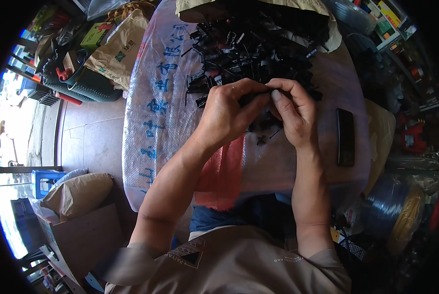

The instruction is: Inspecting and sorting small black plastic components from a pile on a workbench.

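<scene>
Both hands meet over the near edge of a heap of small black plastic parts. My left hand is closed, its thumb and forefinger pinched on a small black part that is mostly hidden by the fingers. Thumb and forefinger of my right hand pinch the other end of it, touching the left fingertips. Its exact kind cannot be made out. A few loose black bits lie just below the hands on the woven plastic sheet that covers the table.
At the far side an open paper sack lies behind the heap. A black phone rests on the table's right. Leftward on the floor are a brown paper bag and a cardboard box bearing a stuffed sack. Wrapped coils stand lower right.
</scene>
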Available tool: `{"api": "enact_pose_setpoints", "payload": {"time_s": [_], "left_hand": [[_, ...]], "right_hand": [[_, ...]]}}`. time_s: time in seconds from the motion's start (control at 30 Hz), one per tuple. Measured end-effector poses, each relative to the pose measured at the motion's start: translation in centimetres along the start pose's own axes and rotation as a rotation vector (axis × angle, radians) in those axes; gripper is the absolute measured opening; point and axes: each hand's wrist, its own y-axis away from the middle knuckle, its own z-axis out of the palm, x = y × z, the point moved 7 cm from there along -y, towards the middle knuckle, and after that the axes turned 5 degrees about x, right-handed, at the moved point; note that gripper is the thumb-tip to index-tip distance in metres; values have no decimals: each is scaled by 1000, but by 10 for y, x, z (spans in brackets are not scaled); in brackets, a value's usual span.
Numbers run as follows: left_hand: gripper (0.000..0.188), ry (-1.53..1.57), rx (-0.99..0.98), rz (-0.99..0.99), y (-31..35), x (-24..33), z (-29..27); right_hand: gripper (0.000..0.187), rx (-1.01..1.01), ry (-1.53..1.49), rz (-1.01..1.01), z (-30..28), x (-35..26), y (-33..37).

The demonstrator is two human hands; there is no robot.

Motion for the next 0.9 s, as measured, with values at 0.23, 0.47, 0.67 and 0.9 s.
{"api": "enact_pose_setpoints", "payload": {"time_s": [0.23,0.47,0.67,0.9], "left_hand": [[18,-125,-42,57,3,7,2],[21,57,-16,-91,2,-9,-3],[20,693,-170,-486,2,-27,7],[23,970,-263,-594,7,-30,16]], "right_hand": [[15,-34,-169,-37,-2,2,-1],[20,-25,-190,106,-2,5,-2],[20,-89,-222,73,-4,5,-3],[16,-114,-296,76,-4,4,-2]]}}
